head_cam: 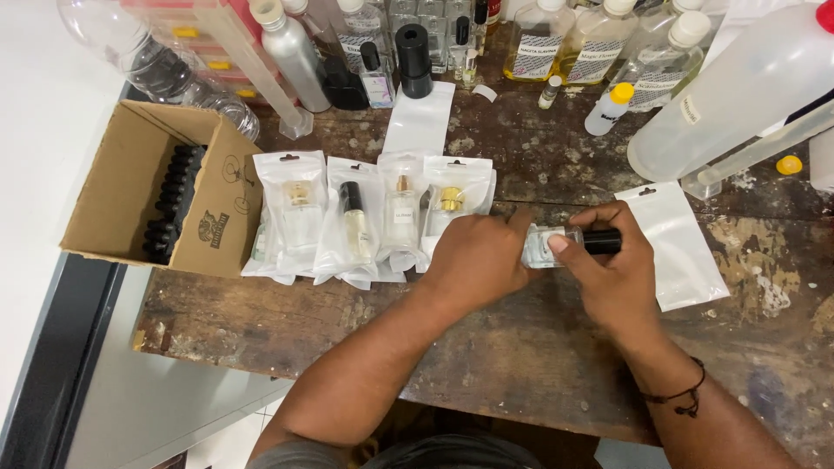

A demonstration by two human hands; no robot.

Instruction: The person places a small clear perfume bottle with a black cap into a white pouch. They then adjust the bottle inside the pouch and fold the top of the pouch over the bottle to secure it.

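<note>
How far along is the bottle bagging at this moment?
Done: four pouched bottles lie in a row beside the cardboard box. In hand: the left hand and right hand hold a clear bottle with a black cap. Left: one empty pouch beside the right hand, another farther back.

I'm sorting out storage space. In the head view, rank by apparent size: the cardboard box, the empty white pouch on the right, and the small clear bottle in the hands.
1. Cardboard box, clearly largest.
2. Empty white pouch.
3. Small clear bottle, partly hidden by the left hand and right hand.
</note>
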